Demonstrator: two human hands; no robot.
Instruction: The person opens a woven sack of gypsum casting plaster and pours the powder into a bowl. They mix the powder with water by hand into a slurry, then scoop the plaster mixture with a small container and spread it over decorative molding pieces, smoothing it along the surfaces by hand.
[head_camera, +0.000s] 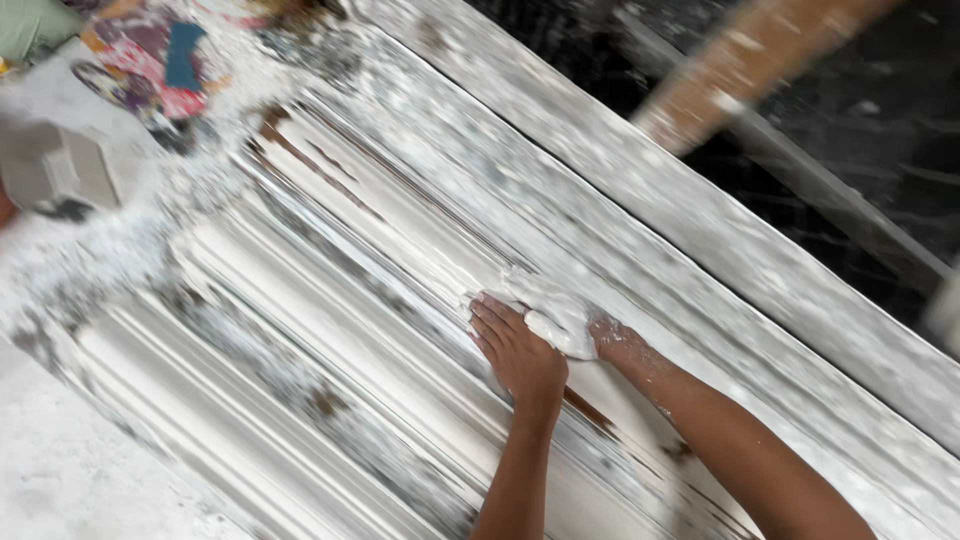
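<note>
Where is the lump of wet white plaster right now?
In the head view, the plaster lump sits right of centre on the grooved moulding, under the right hand, beside the left hand.

You've got 2 hands on 1 long ribbed mould (330, 300): left hand (520, 355), right hand (575, 320). 1 wet plaster lump (555, 305), 1 wood plank (740, 60), 1 coloured cloth (150, 60).

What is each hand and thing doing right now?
Left hand: bare, flat on the mould.
Right hand: coated in white plaster, pressing a wet lump.
Long white ridged plaster mould: lying flat, smeared, streaked brown.
Brown wooden plank: tilted, plaster-spattered.
</note>
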